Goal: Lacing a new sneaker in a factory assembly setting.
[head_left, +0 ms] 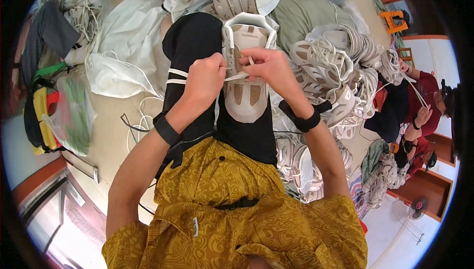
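Note:
A beige and white shoe upper [245, 107] lies along my right thigh, its toe toward me and its collar away. My left hand [205, 77] is closed in a fist beside the upper's left edge, gripping a white shoelace [177, 75] that trails left across my black trouser leg. On the upper's right side my right hand [270, 67] pinches the lace between thumb and fingers, near the eyelet row. Lace runs between the two hands over the upper's throat. The fingertips of my left hand are partly hidden.
Stacked shoe uppers [323, 64] heap on my right, with more at the far side [242, 1]. White plastic sheeting [126, 41] and a clear bag with green contents [74, 113] lie left. At far right, a person in a dark red shirt [428, 91] handles laces.

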Action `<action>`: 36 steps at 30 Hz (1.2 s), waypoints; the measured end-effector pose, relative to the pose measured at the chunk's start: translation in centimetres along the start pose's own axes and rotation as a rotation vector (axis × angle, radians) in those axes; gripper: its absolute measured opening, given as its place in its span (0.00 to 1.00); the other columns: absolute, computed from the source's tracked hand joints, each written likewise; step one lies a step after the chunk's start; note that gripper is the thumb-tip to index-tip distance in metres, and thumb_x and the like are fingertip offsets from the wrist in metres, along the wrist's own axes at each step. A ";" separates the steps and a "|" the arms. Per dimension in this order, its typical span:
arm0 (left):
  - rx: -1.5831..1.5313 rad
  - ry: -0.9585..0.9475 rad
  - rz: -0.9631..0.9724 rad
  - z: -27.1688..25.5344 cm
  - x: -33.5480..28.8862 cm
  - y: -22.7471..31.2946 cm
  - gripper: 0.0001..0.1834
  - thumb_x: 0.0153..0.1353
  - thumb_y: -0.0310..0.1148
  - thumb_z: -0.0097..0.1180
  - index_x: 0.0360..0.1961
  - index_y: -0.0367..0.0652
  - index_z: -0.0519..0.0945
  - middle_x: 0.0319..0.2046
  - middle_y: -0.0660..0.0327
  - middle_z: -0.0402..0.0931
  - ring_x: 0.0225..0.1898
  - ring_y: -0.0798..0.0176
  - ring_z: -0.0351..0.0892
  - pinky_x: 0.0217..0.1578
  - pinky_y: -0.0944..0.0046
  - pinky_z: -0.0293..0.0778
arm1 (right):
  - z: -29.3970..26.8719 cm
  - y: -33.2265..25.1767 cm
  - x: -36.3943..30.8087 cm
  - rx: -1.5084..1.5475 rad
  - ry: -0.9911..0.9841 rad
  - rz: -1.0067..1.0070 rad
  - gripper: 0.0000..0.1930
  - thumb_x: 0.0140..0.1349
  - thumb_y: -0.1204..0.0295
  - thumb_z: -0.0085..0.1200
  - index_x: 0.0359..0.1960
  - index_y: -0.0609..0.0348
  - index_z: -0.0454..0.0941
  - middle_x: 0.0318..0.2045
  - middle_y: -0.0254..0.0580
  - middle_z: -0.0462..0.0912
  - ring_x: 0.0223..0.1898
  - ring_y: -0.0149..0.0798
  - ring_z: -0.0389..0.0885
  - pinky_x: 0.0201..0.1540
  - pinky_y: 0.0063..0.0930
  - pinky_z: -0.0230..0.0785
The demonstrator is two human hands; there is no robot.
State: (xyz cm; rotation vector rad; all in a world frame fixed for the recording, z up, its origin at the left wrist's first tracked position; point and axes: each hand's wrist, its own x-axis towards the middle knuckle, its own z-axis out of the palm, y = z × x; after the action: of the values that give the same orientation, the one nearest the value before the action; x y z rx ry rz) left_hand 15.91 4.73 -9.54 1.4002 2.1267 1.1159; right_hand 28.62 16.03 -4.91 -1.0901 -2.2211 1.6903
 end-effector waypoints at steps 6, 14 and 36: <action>0.009 0.011 -0.001 0.8 0.2 0.1 0.03 0.48 0.23 0.52 0.25 0.35 0.75 0.19 0.50 0.75 0.22 0.52 0.77 0.25 0.61 0.72 | -1.0 1.0 0.1 0.104 0.033 -0.037 0.18 0.44 0.81 0.52 0.41 0.66 0.77 0.29 0.39 0.81 0.18 0.25 0.74 0.22 0.17 0.66; -0.189 -0.025 -0.109 0.8 0.2 0.3 0.05 0.52 0.25 0.50 0.27 0.35 0.76 0.18 0.58 0.76 0.20 0.67 0.77 0.21 0.69 0.72 | -1.7 1.9 0.0 0.250 0.002 -0.040 0.17 0.47 0.81 0.53 0.42 0.64 0.76 0.31 0.36 0.81 0.19 0.23 0.74 0.20 0.13 0.60; 0.066 -0.003 0.173 0.7 0.2 0.6 0.02 0.52 0.23 0.51 0.29 0.38 0.73 0.19 0.50 0.73 0.21 0.54 0.77 0.21 0.62 0.70 | -1.7 2.9 -0.6 0.282 -0.005 -0.047 0.18 0.47 0.79 0.52 0.44 0.61 0.76 0.34 0.35 0.81 0.22 0.22 0.75 0.20 0.12 0.57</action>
State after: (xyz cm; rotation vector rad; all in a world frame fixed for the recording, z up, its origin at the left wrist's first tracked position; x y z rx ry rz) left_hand 16.67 5.33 -9.49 1.6416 2.0903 1.1125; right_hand 31.22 17.31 -6.66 -0.9577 -1.9170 1.9133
